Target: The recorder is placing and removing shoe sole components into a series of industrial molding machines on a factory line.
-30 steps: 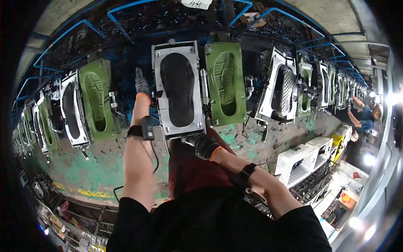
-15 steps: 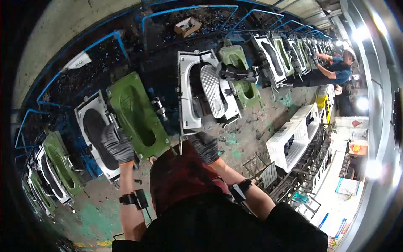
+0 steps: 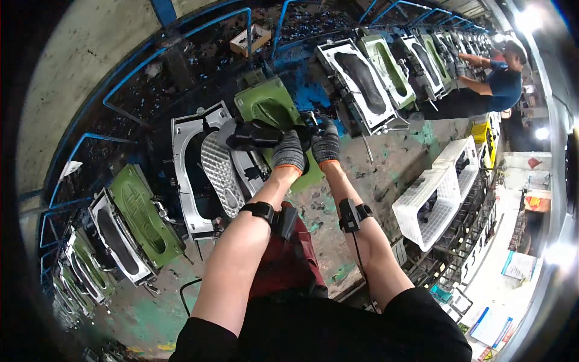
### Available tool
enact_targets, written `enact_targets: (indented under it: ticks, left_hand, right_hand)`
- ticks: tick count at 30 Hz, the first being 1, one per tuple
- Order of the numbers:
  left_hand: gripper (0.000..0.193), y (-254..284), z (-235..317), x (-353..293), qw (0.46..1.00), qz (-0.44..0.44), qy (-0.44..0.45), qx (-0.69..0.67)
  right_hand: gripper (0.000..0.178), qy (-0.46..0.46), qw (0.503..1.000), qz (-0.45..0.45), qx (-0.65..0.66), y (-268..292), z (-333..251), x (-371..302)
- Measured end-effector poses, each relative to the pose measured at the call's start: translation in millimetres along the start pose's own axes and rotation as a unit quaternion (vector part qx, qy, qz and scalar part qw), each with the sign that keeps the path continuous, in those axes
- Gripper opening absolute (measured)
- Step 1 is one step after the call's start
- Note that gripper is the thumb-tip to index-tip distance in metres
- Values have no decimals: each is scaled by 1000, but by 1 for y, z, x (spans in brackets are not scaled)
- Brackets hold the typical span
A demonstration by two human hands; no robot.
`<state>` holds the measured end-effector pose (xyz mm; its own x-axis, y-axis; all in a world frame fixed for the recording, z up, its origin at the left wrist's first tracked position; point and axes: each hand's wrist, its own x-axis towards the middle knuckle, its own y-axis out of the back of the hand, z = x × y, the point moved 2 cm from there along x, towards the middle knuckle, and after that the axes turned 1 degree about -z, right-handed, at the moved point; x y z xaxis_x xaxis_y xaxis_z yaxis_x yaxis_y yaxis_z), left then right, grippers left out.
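Observation:
In the middle, my left hand [image 3: 288,152], in a grey knit glove, is closed on the near end of a dark foot-shaped piece [image 3: 256,134] with a grey tip. This piece lies across a silver mould frame [image 3: 186,175] and a green mould plate [image 3: 265,99]. Beside it, my right hand [image 3: 325,145], also gloved, has its fingers curled by a small metal fitting [image 3: 312,117] at the plate's right side; what they hold is hidden. A silver sole-shaped plate [image 3: 220,169] with a bumpy surface sits tilted within the frame.
More moulds stand in a row: a green one [image 3: 145,214] to the left, a silver one [image 3: 356,84] to the right. White plastic crates [image 3: 416,208] rest at the right. A co-worker [image 3: 503,81] stands farther along the row. Blue rails [image 3: 199,27] run behind.
My view has shifted right along the row. Both hands have left the left-hand mould and my apron area and reached forward to the dark foot-shaped piece and the green plate.

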<state>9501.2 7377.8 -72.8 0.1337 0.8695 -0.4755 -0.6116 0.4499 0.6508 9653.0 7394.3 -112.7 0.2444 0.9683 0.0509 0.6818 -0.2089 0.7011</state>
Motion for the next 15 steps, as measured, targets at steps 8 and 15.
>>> enact_targets:
  ticks: [8, 15]
  left_hand:
    - [64, 21, -72, -146, 977, 89, -86, -173]
    - [61, 28, -78, -177, 955, 158, -33, -248]
  right_hand:
    - [72, 127, 935, -324, 71, -2, -92, -77]
    - [48, 84, 887, -445, 86, -58, -44, -135]
